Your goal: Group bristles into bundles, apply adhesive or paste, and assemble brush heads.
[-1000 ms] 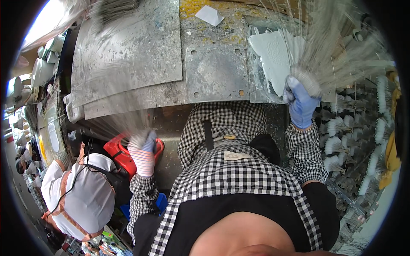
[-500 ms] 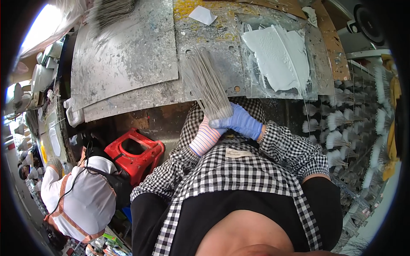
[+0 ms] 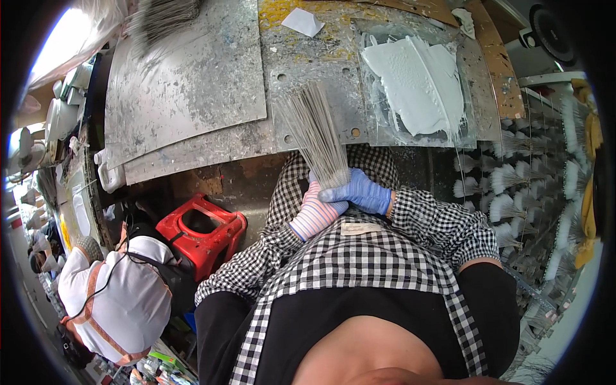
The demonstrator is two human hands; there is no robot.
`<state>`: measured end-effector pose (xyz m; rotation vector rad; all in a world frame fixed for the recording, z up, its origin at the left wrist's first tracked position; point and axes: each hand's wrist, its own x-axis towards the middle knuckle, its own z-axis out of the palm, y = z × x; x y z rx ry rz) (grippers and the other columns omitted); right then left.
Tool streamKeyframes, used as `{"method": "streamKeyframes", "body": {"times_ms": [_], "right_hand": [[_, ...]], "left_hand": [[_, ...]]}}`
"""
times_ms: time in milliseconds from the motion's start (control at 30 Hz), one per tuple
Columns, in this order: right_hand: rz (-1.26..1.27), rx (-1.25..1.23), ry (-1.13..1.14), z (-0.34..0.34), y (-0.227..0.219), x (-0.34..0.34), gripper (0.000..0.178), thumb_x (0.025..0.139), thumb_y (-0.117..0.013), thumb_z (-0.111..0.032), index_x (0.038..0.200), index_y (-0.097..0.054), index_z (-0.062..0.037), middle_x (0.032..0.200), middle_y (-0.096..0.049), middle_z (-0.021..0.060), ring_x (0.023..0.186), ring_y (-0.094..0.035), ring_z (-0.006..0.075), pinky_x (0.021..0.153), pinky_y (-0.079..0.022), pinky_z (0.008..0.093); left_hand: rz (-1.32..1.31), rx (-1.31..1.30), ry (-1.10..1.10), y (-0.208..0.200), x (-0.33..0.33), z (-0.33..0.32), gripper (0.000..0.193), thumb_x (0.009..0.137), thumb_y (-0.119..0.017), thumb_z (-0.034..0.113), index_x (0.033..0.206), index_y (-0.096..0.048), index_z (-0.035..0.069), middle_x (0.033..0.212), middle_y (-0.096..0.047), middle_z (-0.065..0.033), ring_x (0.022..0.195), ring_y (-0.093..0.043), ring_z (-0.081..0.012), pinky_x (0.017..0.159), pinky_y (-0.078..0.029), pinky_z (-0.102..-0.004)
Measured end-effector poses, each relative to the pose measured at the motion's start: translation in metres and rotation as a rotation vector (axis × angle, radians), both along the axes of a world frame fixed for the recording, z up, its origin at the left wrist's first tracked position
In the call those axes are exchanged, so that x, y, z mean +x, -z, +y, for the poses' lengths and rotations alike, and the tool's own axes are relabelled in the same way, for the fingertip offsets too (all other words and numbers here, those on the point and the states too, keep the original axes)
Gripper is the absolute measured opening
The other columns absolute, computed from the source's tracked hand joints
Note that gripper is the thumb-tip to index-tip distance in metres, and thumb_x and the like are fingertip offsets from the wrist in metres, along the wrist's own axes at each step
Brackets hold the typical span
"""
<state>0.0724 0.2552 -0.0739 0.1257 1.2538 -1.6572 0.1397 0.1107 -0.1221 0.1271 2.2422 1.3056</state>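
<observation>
A bundle of thin grey wires (image 3: 314, 131) stands up from my two hands, its free ends fanned out above the near edge of the worktable. My left hand (image 3: 312, 213), in a pink-and-white striped glove, is closed round the lower end from the left. On the right side my right hand (image 3: 360, 191), in a blue glove, wraps the same end with its thumb across the front. The bottom tips of the wires are hidden by my gloves. Beyond the bundle, a thick layer of pale white paste (image 3: 417, 83) is spread on a clear sheet (image 3: 471, 131).
Another wire bundle (image 3: 165, 22) lies at the table's far left, on a paint-stained metal sheet (image 3: 186, 83). A folded white paper (image 3: 303, 22) is at the back. Racks of white-tipped tufts (image 3: 510, 176) stand right. A red stool (image 3: 221, 240) and a co-worker (image 3: 119, 295) are left.
The bundle has drawn slightly toward me and its free ends have come lower. Both hands have shifted a little and keep hold of it.
</observation>
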Motion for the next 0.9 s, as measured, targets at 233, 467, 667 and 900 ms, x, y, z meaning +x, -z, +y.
{"method": "streamKeyframes", "body": {"times_ms": [233,467,667,900], "right_hand": [[1.007,0.060,-0.092,0.003,-0.048,-0.002,0.094,0.070,-0.091,-0.036,0.142,-0.045,0.0012,0.133,-0.060,0.0158,0.125,-0.055,0.0265,0.111,-0.042,0.0405],[0.116,-0.116,-0.111,0.022,0.007,0.008,0.047,0.076,-0.087,-0.013,0.116,-0.066,-0.0018,0.101,-0.071,0.0051,0.097,-0.066,0.0153,0.089,-0.055,0.0312],[0.258,-0.152,-0.510,0.016,0.048,0.001,0.059,0.070,-0.092,-0.021,0.120,-0.066,-0.0020,0.114,-0.071,0.0123,0.108,-0.067,0.0204,0.096,-0.055,0.0353],[0.726,-0.215,-0.461,0.014,0.004,-0.017,0.089,0.062,-0.095,-0.033,0.136,-0.052,-0.0053,0.132,-0.059,0.0132,0.121,-0.057,0.0255,0.104,-0.047,0.0396]], "left_hand": [[-0.865,1.366,-0.793,-0.040,0.016,0.002,0.058,0.097,-0.053,0.044,0.141,-0.043,0.006,0.132,-0.056,-0.0098,0.115,-0.059,-0.0228,0.103,-0.050,-0.0407],[-0.134,0.665,-0.228,-0.056,0.015,-0.033,0.100,0.074,-0.086,0.021,0.153,-0.028,0.002,0.153,-0.038,-0.0185,0.145,-0.034,-0.0306,0.119,-0.032,-0.0436],[-0.149,1.345,-0.430,-0.112,-0.076,-0.061,0.101,0.081,-0.083,0.036,0.157,-0.024,0.005,0.147,-0.047,-0.0235,0.130,-0.053,-0.0355,0.107,-0.046,-0.0534],[0.176,1.185,-0.212,-0.167,-0.064,-0.036,0.111,0.081,-0.078,0.002,0.159,0.001,0.000,0.086,-0.066,-0.0143,0.082,-0.069,-0.0252,0.082,-0.057,-0.0413]]}}
